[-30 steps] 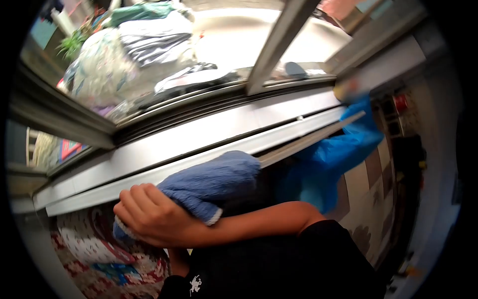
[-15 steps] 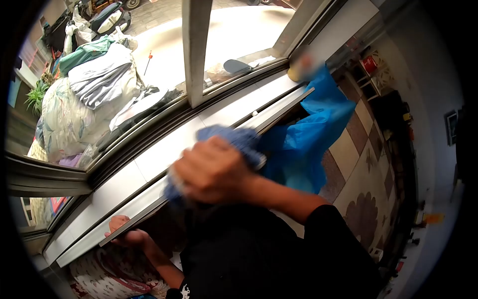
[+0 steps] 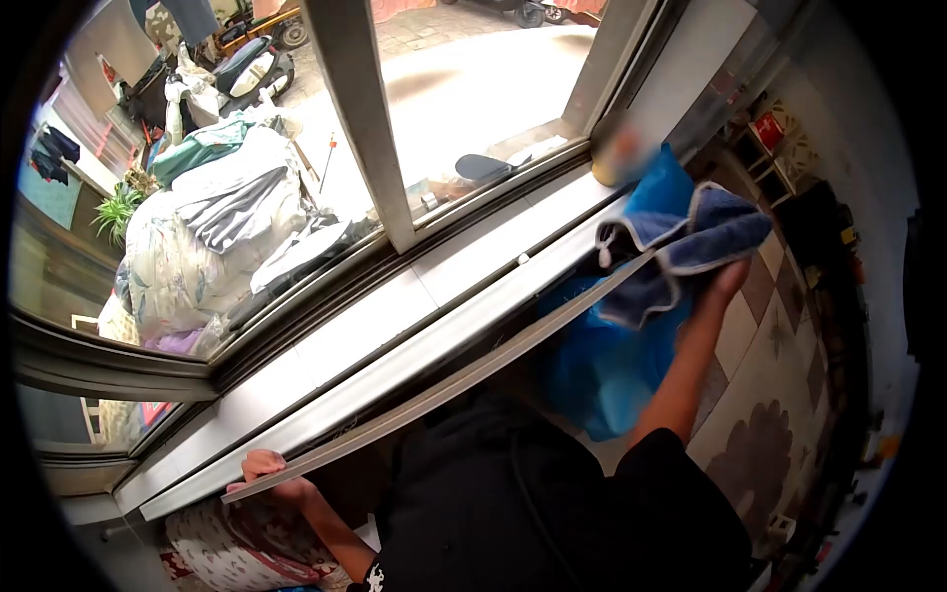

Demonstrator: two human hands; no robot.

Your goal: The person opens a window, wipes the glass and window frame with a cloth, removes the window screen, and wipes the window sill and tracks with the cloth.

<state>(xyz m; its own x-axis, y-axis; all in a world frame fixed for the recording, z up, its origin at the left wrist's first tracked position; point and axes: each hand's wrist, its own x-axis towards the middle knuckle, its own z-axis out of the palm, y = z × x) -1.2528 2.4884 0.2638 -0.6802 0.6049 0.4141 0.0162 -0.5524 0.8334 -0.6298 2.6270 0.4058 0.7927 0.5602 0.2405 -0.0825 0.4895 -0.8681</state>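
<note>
A long, pale, narrow strip (image 3: 444, 385) runs slantwise in front of the window sill. My left hand (image 3: 271, 479) is closed around its lower left end. At the upper right end, my right hand (image 3: 728, 281) grips a dark blue cloth (image 3: 715, 232) with light edging. The cloth drapes over that end of the strip, and most of my right fingers are hidden by it. Behind and below the cloth hangs a bright blue plastic sheet or bag (image 3: 617, 365).
The white tiled sill (image 3: 365, 321) lies beyond the strip, with a small white object (image 3: 524, 259) on it. A window frame (image 3: 360, 128) rises behind. Outside stands a heap of covered laundry (image 3: 197, 257). Patterned floor (image 3: 760, 434) shows at right.
My right hand has swept the cloth from the strip's middle to its far right end. The strip has tilted nearer to me, away from the sill. My left hand keeps its hold.
</note>
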